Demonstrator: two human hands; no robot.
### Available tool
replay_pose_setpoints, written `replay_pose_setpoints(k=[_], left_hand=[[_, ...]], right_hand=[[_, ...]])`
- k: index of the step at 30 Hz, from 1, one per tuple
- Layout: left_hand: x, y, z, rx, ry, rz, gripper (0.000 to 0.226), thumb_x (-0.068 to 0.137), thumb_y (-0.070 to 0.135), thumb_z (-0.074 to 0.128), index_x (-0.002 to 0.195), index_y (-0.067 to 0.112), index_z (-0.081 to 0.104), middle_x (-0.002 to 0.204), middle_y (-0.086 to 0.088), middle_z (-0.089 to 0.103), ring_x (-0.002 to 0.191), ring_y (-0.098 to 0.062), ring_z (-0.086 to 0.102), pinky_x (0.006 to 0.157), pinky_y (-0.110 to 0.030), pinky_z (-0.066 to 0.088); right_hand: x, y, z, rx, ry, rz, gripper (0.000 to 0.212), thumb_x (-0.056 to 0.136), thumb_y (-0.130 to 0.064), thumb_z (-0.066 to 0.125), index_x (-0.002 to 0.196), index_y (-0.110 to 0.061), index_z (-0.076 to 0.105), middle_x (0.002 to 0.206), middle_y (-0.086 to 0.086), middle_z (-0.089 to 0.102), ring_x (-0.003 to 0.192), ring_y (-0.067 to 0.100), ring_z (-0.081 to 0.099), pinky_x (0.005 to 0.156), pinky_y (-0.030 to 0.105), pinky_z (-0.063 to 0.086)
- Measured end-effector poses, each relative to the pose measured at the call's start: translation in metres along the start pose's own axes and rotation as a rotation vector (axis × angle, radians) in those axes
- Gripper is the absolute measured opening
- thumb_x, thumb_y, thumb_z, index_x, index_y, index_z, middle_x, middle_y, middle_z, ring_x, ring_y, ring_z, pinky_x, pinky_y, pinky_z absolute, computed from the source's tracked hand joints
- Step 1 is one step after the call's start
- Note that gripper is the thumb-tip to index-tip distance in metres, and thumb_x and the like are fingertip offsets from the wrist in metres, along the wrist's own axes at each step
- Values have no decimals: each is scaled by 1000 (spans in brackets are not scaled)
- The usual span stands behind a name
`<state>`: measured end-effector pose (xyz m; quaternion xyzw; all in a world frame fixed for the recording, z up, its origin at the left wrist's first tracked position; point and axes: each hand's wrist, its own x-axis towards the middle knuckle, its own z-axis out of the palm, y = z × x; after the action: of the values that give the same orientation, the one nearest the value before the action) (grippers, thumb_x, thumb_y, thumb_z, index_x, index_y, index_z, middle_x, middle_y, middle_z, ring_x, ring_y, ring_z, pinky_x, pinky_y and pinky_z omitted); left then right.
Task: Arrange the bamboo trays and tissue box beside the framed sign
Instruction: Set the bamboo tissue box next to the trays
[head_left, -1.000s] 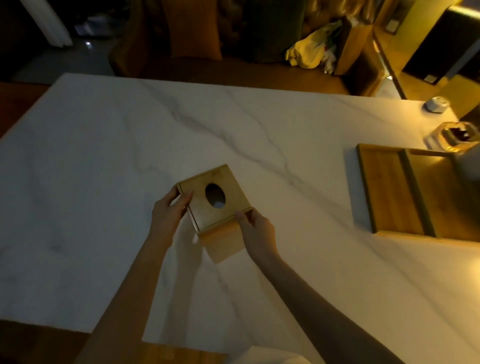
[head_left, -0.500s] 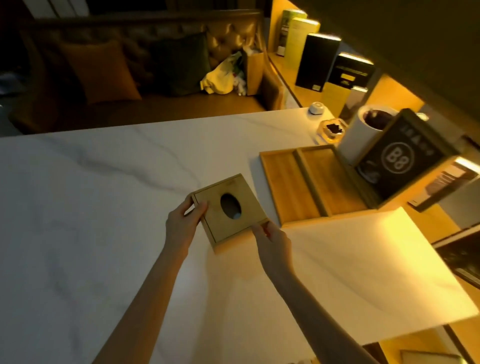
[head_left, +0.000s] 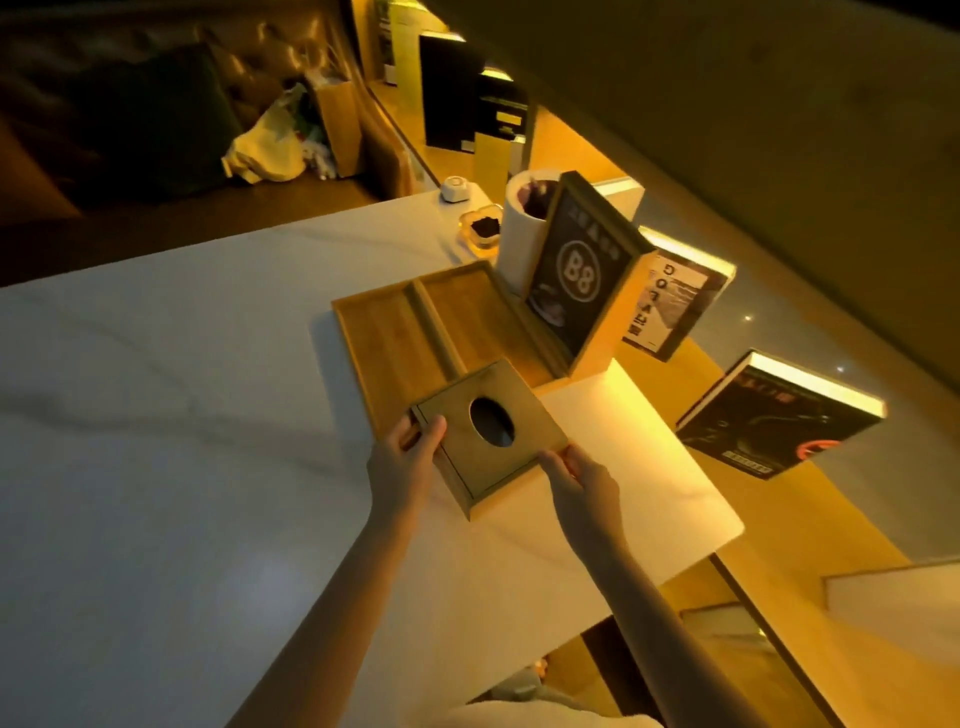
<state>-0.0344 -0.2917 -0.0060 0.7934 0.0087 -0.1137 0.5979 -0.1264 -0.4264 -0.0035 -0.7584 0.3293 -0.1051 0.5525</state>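
so the tissue box (head_left: 488, 428) has travelled across the table (head_left: 156, 467) since a second ago, both hands' grip clamped on opposite corners, left hand (head_left: 402, 467) and right hand (head_left: 584, 480), now overlapping the bamboo trays (head_left: 405, 332) by the framed sign (head_left: 579, 280), so placement looks close

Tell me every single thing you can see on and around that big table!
table: one, white marble, fills the view
tissue box: one, bamboo, held over the trays' near edge
bamboo trays: two, golden, side by side beside the sign
framed sign: one, dark, reads B8, upright
white cup: one, behind the sign
glass dish: one, dark contents, far edge
sofa: one, dark, background
hands: two, left hand and right hand gripping the box's sides
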Motion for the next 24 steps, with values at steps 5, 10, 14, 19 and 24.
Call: replay_pose_setpoints(k=[5, 10, 14, 19, 24], left_hand=[[-10, -2, 52, 56, 8, 65, 23, 86, 23, 54, 88, 1, 62, 77, 0, 61, 66, -2, 56, 56, -5, 43], [-13, -7, 85, 48, -3, -5, 28, 86, 24, 53, 101, 2, 62, 95, -10, 67, 81, -12, 59, 66, -13, 45], [-16, -7, 105, 41, 9, -61, 30, 87, 23, 53, 107, 2, 60, 104, -11, 65, 91, -15, 56, 78, -24, 45], [-14, -8, 117, 44, 39, -110, 36, 86, 24, 54, 116, 3, 55, 113, -13, 63, 102, -20, 56, 82, -25, 44], [-12, -7, 121, 38, 36, -125, 35, 86, 23, 54, 116, 3, 55, 114, -14, 63, 97, -15, 54, 82, -26, 43]], right_hand=[[22, 23, -38, 17, 30, 51, 30, 93, -26, 46, 106, -3, 59, 90, 0, 58, 77, 15, 50, 64, 20, 39], [37, 37, -60, 7, 46, 59, 29, 93, -25, 47, 109, -4, 59, 99, 1, 57, 88, 18, 51, 66, 24, 42], [48, 45, -71, 5, 32, 84, 29, 94, -22, 45, 112, -3, 57, 102, -1, 54, 92, 16, 48, 77, 28, 39], [58, 49, -76, 0, 25, 95, 28, 94, -21, 46, 111, -3, 57, 102, 0, 54, 92, 17, 48, 79, 29, 40], [61, 57, -75, 11, 26, 106, 27, 93, -22, 46, 110, -3, 57, 102, 0, 56, 92, 17, 50, 70, 23, 41]])
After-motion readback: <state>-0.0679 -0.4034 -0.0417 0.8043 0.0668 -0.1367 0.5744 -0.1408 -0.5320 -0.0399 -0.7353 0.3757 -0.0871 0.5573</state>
